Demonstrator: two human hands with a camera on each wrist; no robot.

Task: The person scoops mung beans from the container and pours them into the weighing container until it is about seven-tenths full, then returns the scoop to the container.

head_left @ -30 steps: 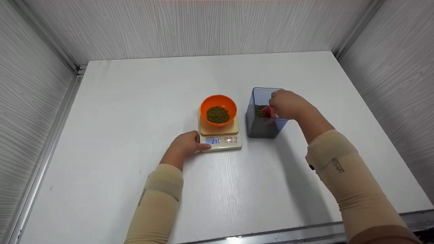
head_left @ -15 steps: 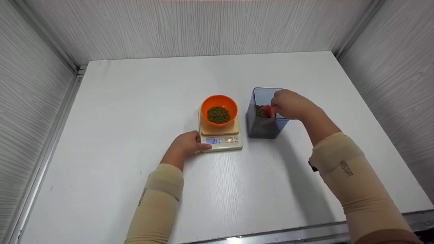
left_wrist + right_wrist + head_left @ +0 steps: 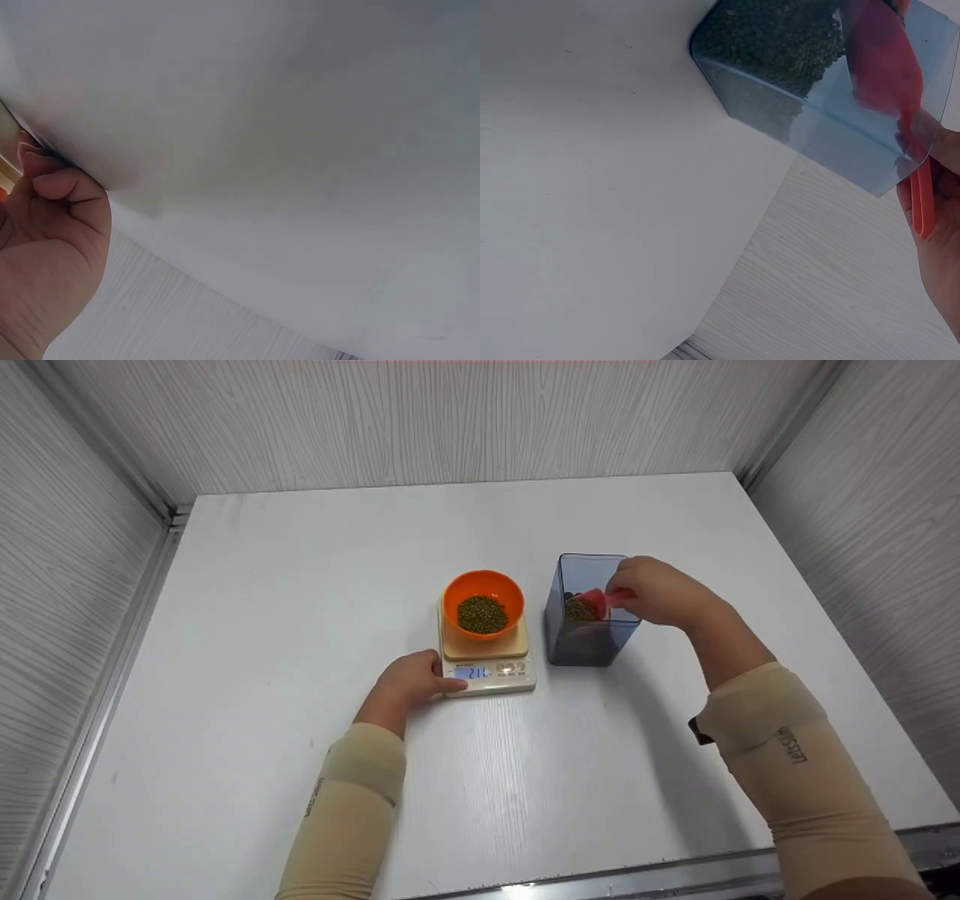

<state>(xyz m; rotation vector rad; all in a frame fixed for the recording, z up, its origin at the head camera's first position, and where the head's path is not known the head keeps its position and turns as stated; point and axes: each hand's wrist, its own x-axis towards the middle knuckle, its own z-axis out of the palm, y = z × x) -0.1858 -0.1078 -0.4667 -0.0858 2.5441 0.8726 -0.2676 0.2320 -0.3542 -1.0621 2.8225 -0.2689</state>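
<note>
My left hand [image 3: 407, 682] holds the front left corner of a white kitchen scale [image 3: 491, 687], thumb along its front by the lit display and fingers at its side. An orange bowl [image 3: 480, 579] part-filled with green mung beans [image 3: 482, 615] stands on the scale's platform. To the right is a clear bluish container [image 3: 579, 646] with more beans inside. My right hand [image 3: 664, 592] pinches the handle of a red scoop [image 3: 596, 601] at the container's mouth. Through the wall in the right wrist view, the scoop's bowl [image 3: 889, 67] shows inside, above the beans.
The white tabletop [image 3: 315, 562] extends around the scale and container. Pale wood-grain panels [image 3: 465, 420] enclose the back and both sides. A metal rail [image 3: 600, 885] runs along the table's front edge.
My right hand has shifted slightly right and drawn the scoop up a little, so more of its red shows. The left hand, scale and orange bowl have stayed in place.
</note>
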